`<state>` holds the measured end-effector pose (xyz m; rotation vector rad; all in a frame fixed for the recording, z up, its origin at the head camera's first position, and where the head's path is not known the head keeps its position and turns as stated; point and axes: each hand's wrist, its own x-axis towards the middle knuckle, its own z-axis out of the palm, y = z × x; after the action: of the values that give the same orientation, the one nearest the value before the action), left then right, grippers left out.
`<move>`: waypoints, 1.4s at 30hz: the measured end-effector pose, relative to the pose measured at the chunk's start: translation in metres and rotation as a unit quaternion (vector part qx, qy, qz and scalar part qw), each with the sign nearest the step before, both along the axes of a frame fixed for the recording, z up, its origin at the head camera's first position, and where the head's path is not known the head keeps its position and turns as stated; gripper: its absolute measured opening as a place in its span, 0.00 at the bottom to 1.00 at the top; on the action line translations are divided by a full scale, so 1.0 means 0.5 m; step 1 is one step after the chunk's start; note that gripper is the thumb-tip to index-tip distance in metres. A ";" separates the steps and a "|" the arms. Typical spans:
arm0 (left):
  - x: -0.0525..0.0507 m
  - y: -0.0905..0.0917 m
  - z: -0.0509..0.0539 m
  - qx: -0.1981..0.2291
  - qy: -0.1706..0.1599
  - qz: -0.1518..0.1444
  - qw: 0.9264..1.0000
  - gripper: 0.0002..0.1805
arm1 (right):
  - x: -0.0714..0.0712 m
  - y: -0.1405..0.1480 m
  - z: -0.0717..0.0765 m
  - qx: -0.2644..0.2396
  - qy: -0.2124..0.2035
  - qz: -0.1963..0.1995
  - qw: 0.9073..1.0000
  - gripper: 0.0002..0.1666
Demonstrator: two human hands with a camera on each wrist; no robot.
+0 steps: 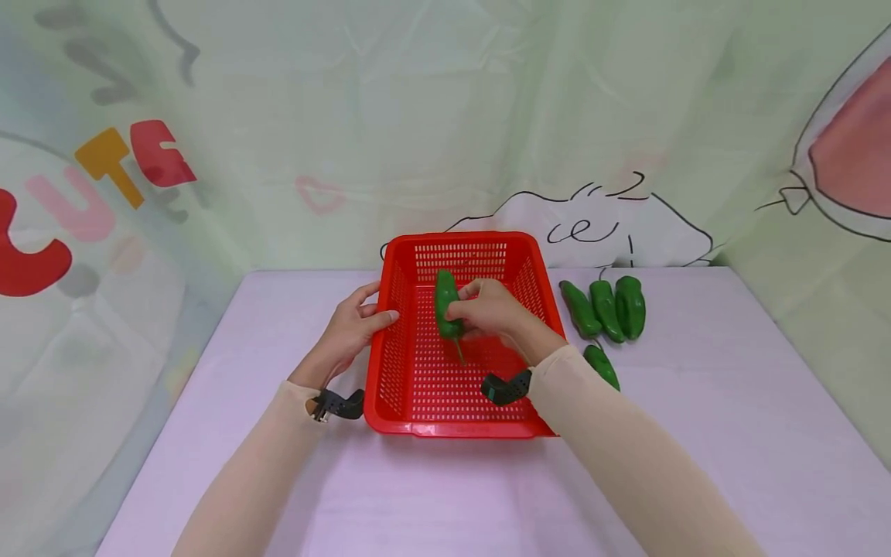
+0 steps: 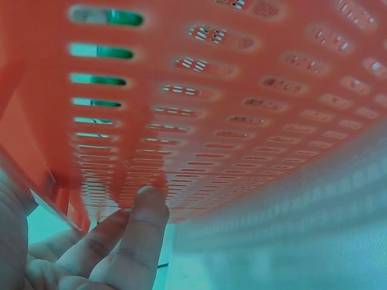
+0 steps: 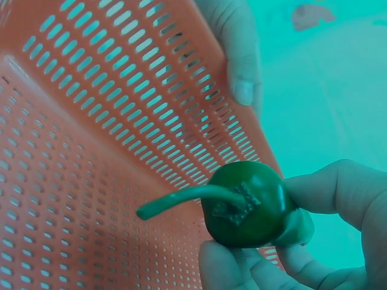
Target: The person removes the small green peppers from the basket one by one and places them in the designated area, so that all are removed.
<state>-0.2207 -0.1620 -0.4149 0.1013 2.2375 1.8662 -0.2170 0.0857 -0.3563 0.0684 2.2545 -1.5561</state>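
Observation:
My right hand (image 1: 490, 309) pinches a green pepper (image 1: 445, 303) between thumb and fingers, inside the outline of a red plastic basket (image 1: 459, 429). The pepper's curved stem (image 3: 187, 196) points toward the camera in the right wrist view. At the basket's left side, my left hand (image 1: 356, 329) grips the rim, with the thumb over the edge and the other fingers against the outside. The slotted wall (image 2: 199, 139) fills most of the left wrist view, with those fingers (image 2: 142, 235) beneath it. No other pepper shows in the basket.
Several more green peppers (image 1: 607, 309) lie on the pale tabletop (image 1: 696, 371) to the basket's right. One of them (image 1: 602, 367) is nearer, partly hidden by the right sleeve. A printed cloth (image 1: 445, 116) hangs behind the table.

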 end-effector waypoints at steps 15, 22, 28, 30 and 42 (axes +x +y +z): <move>0.006 0.001 0.006 0.004 0.002 -0.002 1.000 0.38 | 0.053 0.066 0.020 -0.006 0.009 -0.015 1.000 0.26; 0.005 0.000 0.004 0.002 -0.001 0.002 1.000 0.38 | 0.079 0.103 0.027 -0.003 0.027 -0.015 1.000 0.27; 0.006 0.001 0.003 -0.004 -0.005 0.006 1.000 0.39 | 0.097 0.130 0.032 -0.005 0.041 -0.016 0.999 0.27; 0.006 0.002 0.003 -0.004 -0.004 0.006 1.000 0.39 | 0.103 0.137 0.036 -0.005 0.044 -0.016 0.999 0.27; 0.007 0.003 0.004 -0.007 -0.003 0.008 1.000 0.39 | 0.134 0.184 0.046 -0.005 0.053 -0.031 0.998 0.30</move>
<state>-0.2173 -0.1605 -0.4129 0.0756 2.2525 1.8569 -0.1501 0.1779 -0.3333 0.0530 2.3461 -1.6390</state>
